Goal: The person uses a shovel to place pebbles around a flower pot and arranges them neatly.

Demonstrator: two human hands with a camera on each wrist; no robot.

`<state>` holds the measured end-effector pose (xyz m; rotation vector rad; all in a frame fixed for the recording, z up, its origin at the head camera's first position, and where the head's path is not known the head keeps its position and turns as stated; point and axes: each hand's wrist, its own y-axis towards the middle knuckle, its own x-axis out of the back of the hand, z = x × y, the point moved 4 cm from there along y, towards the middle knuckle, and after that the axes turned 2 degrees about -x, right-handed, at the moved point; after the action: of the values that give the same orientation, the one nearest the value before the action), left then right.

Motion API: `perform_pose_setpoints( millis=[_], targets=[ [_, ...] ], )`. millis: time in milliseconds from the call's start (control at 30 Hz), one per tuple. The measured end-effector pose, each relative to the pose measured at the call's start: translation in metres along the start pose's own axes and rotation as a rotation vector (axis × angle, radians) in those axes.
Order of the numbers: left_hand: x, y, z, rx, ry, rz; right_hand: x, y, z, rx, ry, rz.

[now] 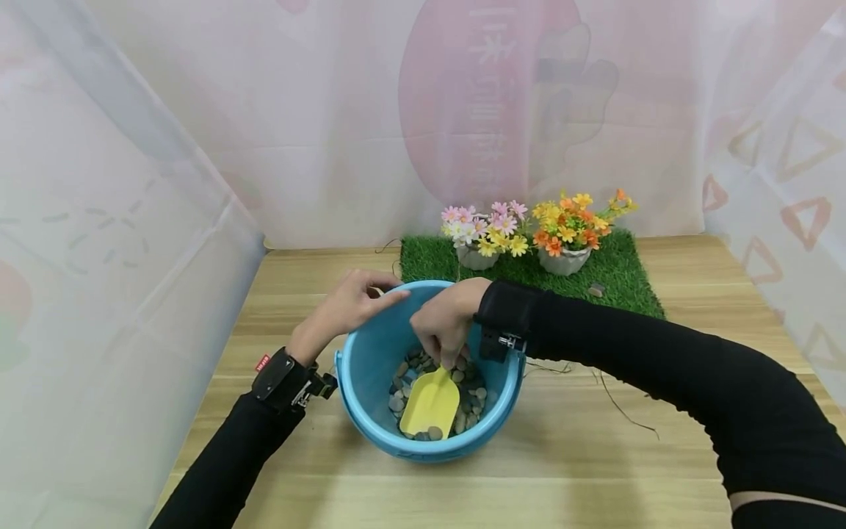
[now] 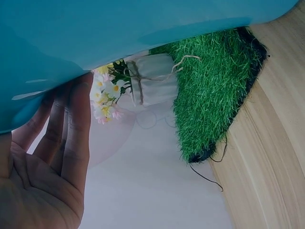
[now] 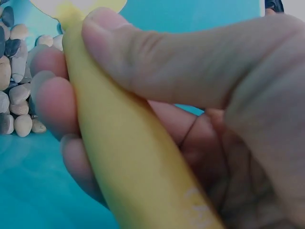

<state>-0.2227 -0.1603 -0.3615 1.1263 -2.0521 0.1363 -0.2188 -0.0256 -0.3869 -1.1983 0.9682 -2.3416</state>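
A blue bucket stands on the table with a layer of grey and tan pebbles at its bottom. My right hand reaches down into it and grips the handle of a yellow toy shovel. In the right wrist view the thumb and fingers wrap the yellow handle. The shovel's blade lies tilted among the pebbles, with one or two stones at its front edge. At the bucket's left rim, my left hand holds on, its thumb over the rim and its fingers against the outer wall.
Behind the bucket lies a green artificial grass mat. Two white pots of flowers stand on it, one pink and yellow, the other orange. A small brown piece rests on the mat. Thin dark strands lie on the wooden table.
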Motion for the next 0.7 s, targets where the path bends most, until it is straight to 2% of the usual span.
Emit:
perform_pose_setpoints(
  millis=[200, 433, 700],
  targets=[
    [0.000, 0.000, 0.001, -0.010, 0.000, 0.001, 0.007, -0.011, 0.006, 0.035, 0.007, -0.012],
    [0.000, 0.000, 0.001, -0.019, -0.008, 0.000, 0.017, -0.049, 0.027, 0.141, 0.141, -0.078],
    [0.000, 0.000, 0.001, -0.008, 0.001, -0.001, 0.014, -0.066, 0.027, 0.175, 0.192, -0.102]
  ],
)
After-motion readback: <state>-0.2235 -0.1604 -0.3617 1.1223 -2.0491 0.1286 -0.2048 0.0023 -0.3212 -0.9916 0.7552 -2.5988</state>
